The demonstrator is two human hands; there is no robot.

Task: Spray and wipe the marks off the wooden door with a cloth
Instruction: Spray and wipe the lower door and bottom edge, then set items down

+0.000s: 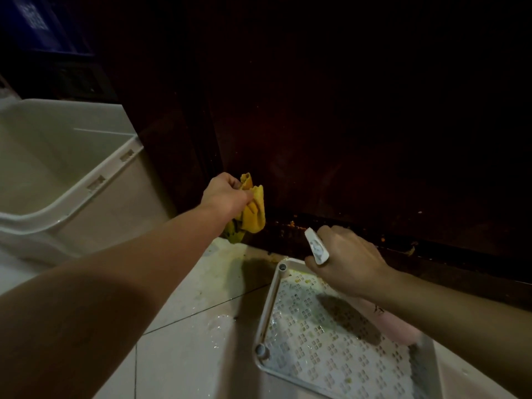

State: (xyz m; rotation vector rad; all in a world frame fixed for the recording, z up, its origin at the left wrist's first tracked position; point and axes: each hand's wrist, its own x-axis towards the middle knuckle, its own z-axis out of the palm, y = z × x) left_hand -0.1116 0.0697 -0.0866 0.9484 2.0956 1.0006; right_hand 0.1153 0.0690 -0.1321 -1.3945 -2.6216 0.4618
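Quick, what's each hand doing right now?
Left hand: closed on the yellow cloth.
Right hand: closed around the spray bottle.

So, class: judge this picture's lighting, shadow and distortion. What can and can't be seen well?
Head view: the wooden door is badly underexposed, so its marks barely show; the yellow cloth and white tray are well lit; the right hand casts a shadow on the tray; the wide lens bends the white bin.
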